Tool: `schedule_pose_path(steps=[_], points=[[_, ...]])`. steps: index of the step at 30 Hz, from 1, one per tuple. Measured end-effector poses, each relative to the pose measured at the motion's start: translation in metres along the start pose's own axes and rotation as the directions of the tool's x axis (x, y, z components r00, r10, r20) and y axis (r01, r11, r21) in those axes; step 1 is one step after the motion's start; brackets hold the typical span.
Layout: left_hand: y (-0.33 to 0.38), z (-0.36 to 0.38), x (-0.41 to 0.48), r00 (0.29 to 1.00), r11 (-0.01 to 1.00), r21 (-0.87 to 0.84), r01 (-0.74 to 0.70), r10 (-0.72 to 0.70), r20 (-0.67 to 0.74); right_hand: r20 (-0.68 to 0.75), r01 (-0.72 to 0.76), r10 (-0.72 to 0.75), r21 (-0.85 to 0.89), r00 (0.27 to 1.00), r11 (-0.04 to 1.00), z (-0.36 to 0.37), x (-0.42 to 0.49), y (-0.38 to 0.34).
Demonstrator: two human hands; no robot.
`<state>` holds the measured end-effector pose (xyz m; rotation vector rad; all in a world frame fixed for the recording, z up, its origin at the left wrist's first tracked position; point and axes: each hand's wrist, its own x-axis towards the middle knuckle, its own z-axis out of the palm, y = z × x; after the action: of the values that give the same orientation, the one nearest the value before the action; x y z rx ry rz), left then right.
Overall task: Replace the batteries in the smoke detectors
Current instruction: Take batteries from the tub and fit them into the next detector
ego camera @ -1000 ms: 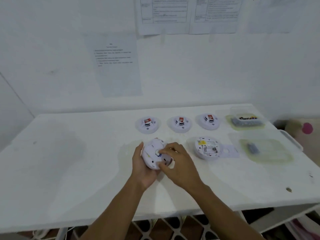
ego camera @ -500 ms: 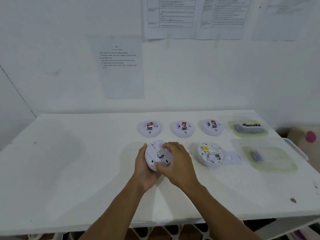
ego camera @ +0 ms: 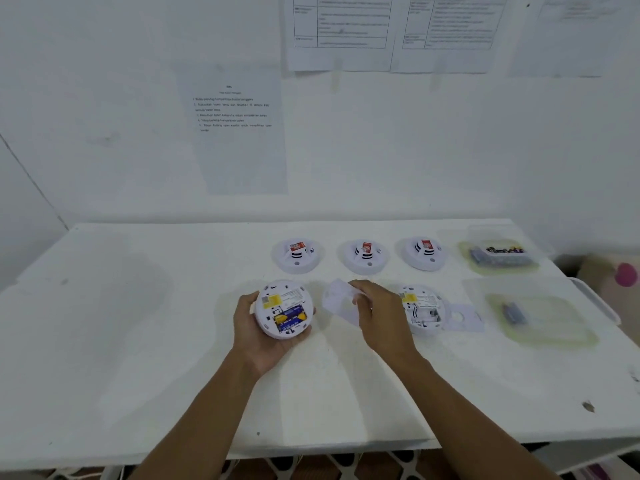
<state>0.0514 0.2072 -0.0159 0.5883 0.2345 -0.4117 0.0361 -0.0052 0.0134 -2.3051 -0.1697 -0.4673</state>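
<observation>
My left hand [ego camera: 258, 336] cups a white round smoke detector [ego camera: 284, 308] turned back side up, with a yellow label and blue batteries showing in its open compartment. My right hand [ego camera: 379, 317] holds the detector's white back cover [ego camera: 337, 301], blurred, just right of the detector. Partly behind my right hand lies a second opened detector [ego camera: 424, 308] with an empty compartment, its cover [ego camera: 460, 317] beside it. Three more detectors [ego camera: 298, 256] [ego camera: 363, 256] [ego camera: 424, 252] stand in a row at the back.
A clear tub of batteries [ego camera: 498, 256] sits at the back right. In front of it, a clear tray [ego camera: 540, 320] holds a battery. The white table [ego camera: 138, 323] meets a wall with taped papers. A pink-dotted thing [ego camera: 625, 273] lies beyond the right edge.
My right hand pulled the back cover off the detector and moved right with it. The battery compartment now shows. My left hand kept hold of the detector.
</observation>
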Motion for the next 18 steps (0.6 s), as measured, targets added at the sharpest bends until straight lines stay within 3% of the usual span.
schedule_pose_path(steps=[6, 10, 13, 18], points=[[0.004, 0.003, -0.004, 0.999, 0.999, 0.034, 0.034, -0.033, -0.023, 0.21, -0.036, 0.075, -0.185, 0.975, 0.982, 0.014, 0.001, 0.024], [0.004, 0.003, -0.002, 0.997, 0.998, 0.047, 0.052, -0.05, -0.057, 0.205, 0.101, -0.038, -0.307, 0.978, 0.946, 0.021, 0.0, 0.026], [0.004, 0.003, -0.002, 0.997, 0.998, 0.033, 0.06, -0.058, -0.051, 0.232, 0.159, -0.087, -0.317, 0.969, 0.935, 0.025, -0.009, 0.023], [0.005, 0.002, -0.002, 0.998, 0.998, -0.006, 0.068, -0.068, -0.011, 0.308, 0.145, -0.049, -0.295, 0.95, 0.944, 0.028, -0.013, 0.025]])
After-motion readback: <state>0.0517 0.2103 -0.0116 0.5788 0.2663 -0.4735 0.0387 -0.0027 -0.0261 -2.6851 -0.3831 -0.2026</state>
